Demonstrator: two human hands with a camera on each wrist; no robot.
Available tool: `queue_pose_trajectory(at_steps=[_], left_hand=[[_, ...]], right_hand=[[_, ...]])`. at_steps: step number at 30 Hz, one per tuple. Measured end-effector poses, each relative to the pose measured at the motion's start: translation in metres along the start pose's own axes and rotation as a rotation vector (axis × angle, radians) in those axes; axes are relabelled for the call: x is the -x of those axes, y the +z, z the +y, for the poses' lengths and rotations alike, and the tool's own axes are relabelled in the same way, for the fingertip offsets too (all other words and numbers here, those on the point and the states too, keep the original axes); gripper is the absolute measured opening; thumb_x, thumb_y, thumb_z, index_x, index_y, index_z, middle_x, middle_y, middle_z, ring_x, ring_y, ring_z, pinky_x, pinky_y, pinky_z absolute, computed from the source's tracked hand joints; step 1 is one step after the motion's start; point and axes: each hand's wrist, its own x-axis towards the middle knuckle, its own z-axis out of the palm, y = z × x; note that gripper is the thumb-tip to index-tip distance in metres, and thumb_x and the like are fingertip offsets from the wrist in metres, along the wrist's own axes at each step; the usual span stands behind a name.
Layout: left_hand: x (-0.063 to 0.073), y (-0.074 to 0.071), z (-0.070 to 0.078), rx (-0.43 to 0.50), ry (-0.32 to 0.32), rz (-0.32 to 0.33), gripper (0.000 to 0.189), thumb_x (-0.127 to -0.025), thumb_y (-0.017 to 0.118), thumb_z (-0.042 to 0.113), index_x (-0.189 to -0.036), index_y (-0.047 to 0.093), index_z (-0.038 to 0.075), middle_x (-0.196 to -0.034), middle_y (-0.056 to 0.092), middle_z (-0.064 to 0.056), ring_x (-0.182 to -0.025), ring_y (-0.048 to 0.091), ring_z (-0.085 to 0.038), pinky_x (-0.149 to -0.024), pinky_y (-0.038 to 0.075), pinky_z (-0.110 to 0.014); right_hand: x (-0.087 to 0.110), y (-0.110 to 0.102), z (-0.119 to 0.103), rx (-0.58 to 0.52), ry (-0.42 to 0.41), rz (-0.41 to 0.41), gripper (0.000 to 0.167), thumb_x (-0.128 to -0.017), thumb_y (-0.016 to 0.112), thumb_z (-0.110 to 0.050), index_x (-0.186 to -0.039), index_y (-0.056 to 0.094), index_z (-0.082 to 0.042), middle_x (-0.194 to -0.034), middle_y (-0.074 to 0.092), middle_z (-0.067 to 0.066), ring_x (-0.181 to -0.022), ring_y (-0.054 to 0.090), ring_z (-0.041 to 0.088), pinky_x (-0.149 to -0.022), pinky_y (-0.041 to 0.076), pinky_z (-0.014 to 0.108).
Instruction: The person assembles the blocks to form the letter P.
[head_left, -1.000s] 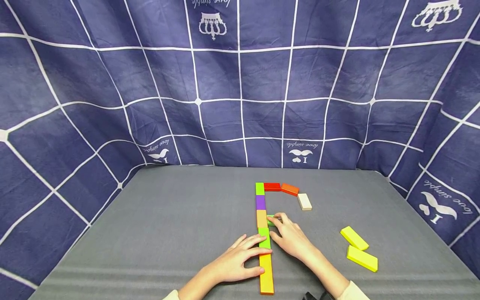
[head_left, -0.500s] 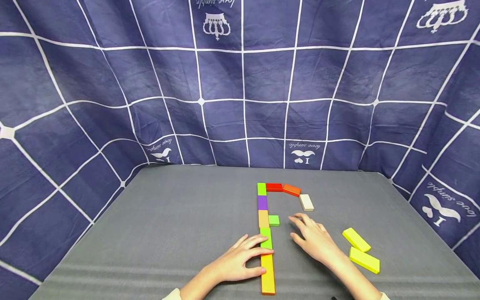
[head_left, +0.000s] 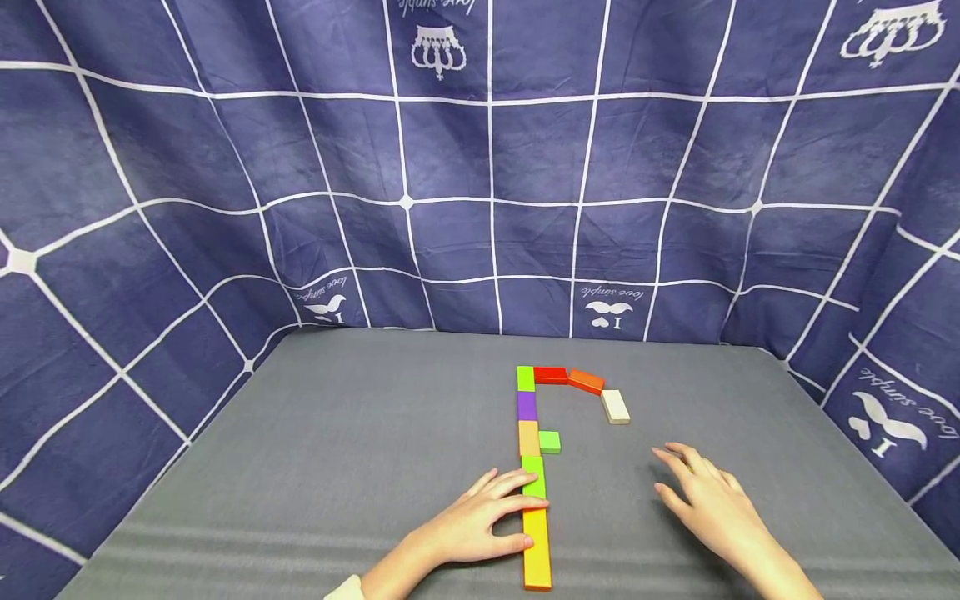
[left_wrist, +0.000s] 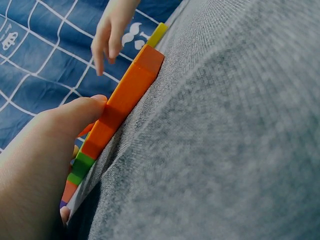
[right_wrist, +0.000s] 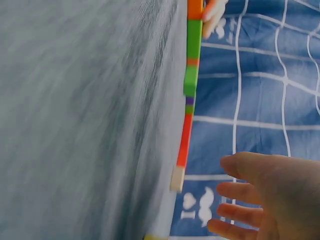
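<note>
A column of blocks runs away from me on the table: an orange block [head_left: 537,558] nearest, then a green block [head_left: 532,468], a tan block [head_left: 528,437], a purple block [head_left: 527,406] and another green one. My left hand [head_left: 480,525] rests with spread fingers over the near orange and green blocks; in the left wrist view its thumb [left_wrist: 95,102] lies against the orange block's side. Beside the tan block sits a small green block [head_left: 550,442]. My right hand [head_left: 712,500], fingers loosely extended, hovers at the right, covering the yellow blocks' place in the head view.
From the column's far end, a red block [head_left: 551,376], an orange-red block [head_left: 587,382] and a white block [head_left: 616,407] curve to the right. A yellow block [left_wrist: 158,34] shows beyond the right hand in the left wrist view. A blue checked cloth [head_left: 525,150] hangs behind the grey table [head_left: 360,417].
My right hand has let go of the small green block and moved right, over where the yellow blocks lay. The left hand stays on the column. The head view has shifted slightly.
</note>
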Motion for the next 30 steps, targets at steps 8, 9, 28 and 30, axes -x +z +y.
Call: queue_pose_trajectory(at_steps=[8,9,28,30], left_hand=[[0.000,0.002,0.001,0.006,0.011,-0.002,0.040,-0.090,0.045,0.050,-0.128,0.048,0.037,-0.139,0.041,0.007,-0.133,0.033,-0.008,-0.108,0.027,-0.050],[0.000,0.002,0.001,0.008,0.010,-0.001,0.040,-0.090,0.046,0.049,-0.127,0.049,0.037,-0.139,0.041,0.007,-0.133,0.033,-0.008,-0.108,0.027,-0.050],[-0.002,0.000,0.000,0.002,0.007,0.013,0.040,-0.089,0.047,0.049,-0.127,0.050,0.036,-0.139,0.041,0.006,-0.133,0.033,-0.008,-0.107,0.027,-0.050],[-0.002,0.001,-0.001,-0.002,0.009,0.014,0.039,-0.089,0.047,0.049,-0.127,0.050,0.036,-0.139,0.041,0.007,-0.132,0.033,-0.008,-0.107,0.027,-0.050]], right_hand=[[0.022,-0.002,0.029,0.023,0.063,0.027,0.041,-0.081,0.064,-0.026,-0.118,0.057,-0.009,-0.120,0.052,0.012,-0.105,0.053,0.037,-0.073,0.039,0.056],[0.024,-0.003,0.032,0.028,0.065,0.034,0.041,-0.081,0.064,-0.026,-0.118,0.057,-0.009,-0.120,0.052,0.012,-0.105,0.053,0.037,-0.073,0.039,0.055],[0.040,0.000,0.045,0.019,0.115,-0.110,0.036,-0.078,0.068,-0.029,-0.106,0.065,-0.006,-0.102,0.056,0.007,-0.087,0.057,0.029,-0.063,0.047,0.050],[0.039,0.002,0.041,0.002,0.124,-0.132,0.037,-0.077,0.069,-0.028,-0.107,0.064,-0.005,-0.100,0.054,0.006,-0.087,0.056,0.027,-0.063,0.048,0.049]])
